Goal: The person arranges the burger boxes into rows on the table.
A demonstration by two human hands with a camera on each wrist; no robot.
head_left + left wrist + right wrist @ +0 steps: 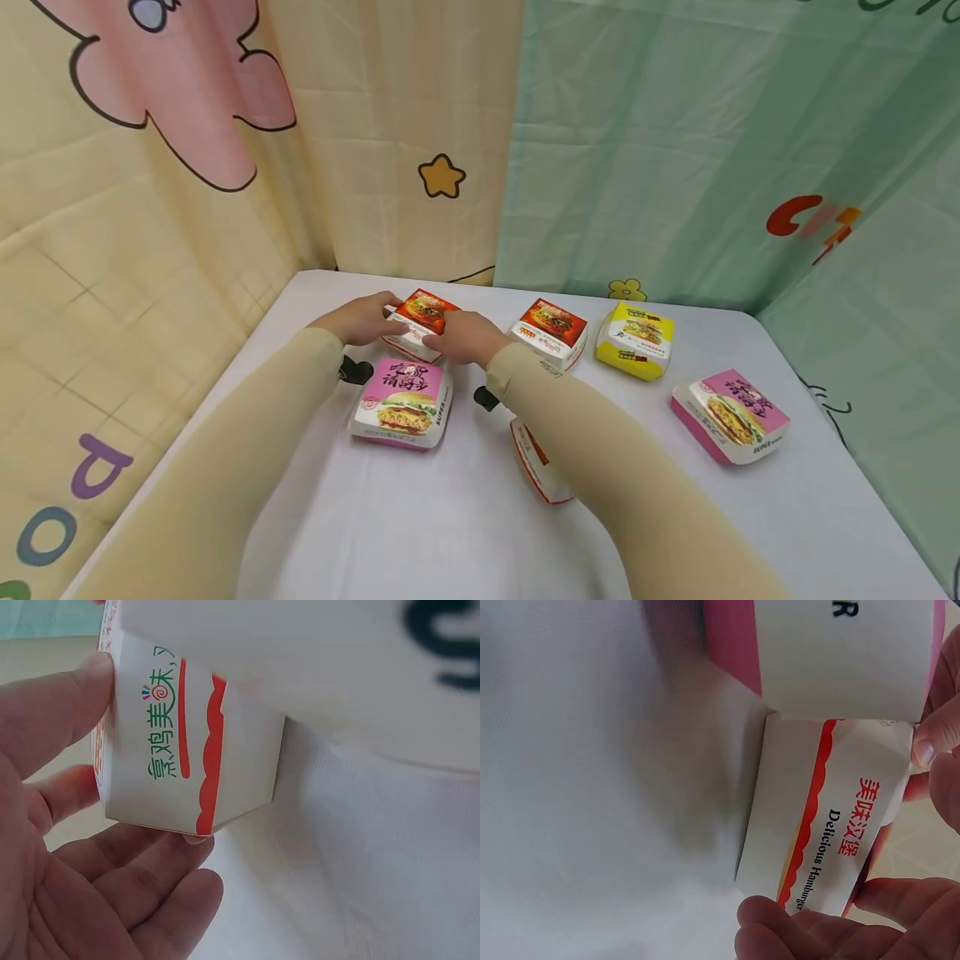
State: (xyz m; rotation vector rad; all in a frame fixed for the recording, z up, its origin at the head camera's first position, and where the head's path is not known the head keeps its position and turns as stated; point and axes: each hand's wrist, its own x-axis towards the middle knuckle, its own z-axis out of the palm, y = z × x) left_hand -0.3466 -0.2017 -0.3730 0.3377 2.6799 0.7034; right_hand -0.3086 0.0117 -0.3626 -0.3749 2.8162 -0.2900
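Note:
A red-topped white hamburger box point(427, 308) lies near the back left of the table, between both hands. My left hand point(362, 321) grips its left side, thumb on the front upper edge and fingers round the side, as the left wrist view also shows. On the box's right side my right hand point(474, 338) holds on, its thumb and fingers point(896, 900) pinching the corner in the right wrist view. Just in front sits a pink-topped hamburger box point(405, 400), touching or nearly touching the held one. The held box's underside is hidden.
Right of the hands stand another red-topped box point(551, 329) and a yellow hamburger box point(636, 340). A second pink-topped box point(731, 417) sits farther right. Under my right forearm, a white box with red trim point(536, 467) is partly covered. Curtains point(397, 100) surround the white table point(420, 533).

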